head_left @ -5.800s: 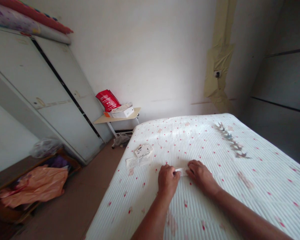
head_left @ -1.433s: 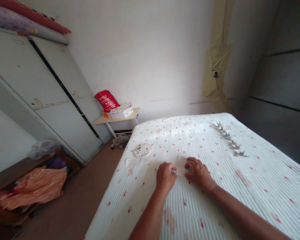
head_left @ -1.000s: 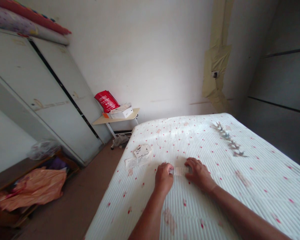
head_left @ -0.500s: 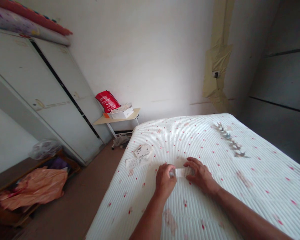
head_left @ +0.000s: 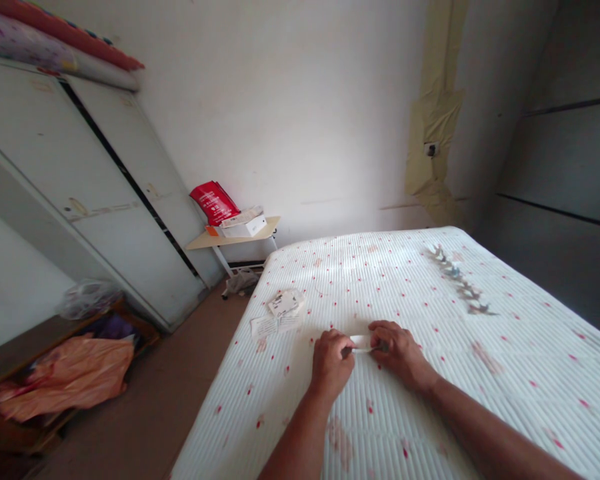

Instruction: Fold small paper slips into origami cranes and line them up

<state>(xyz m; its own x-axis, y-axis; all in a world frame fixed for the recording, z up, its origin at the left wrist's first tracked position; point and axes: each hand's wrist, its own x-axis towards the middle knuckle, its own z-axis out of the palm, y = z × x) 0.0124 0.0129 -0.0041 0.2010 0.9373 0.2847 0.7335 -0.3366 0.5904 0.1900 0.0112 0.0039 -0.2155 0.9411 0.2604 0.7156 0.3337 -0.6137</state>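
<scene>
A small piece of white paper [head_left: 361, 343] is stretched between my two hands, just above the quilted bed cover [head_left: 380, 427]. My left hand [head_left: 333, 360] pinches its left end between thumb and fingers. The right end is pinched by my right hand [head_left: 399, 348], its fingers bent over the paper. Printed paper pieces [head_left: 284, 305] lie in a loose pile beyond my left hand. Farther off to the right, several small folded paper shapes [head_left: 467, 290] form a slanting row on the cover.
Past the bed's far left corner, a small table [head_left: 203, 241] holds a red bag [head_left: 215, 202] and a white box [head_left: 245, 227]. A grey wardrobe [head_left: 105, 180] stands at left, near an orange cloth [head_left: 70, 373] in a low wooden frame.
The paper, flat between my hands before, now looks bent or curved. The fingers of my right hand have closed down onto its end, and my left fingers have shifted slightly.
</scene>
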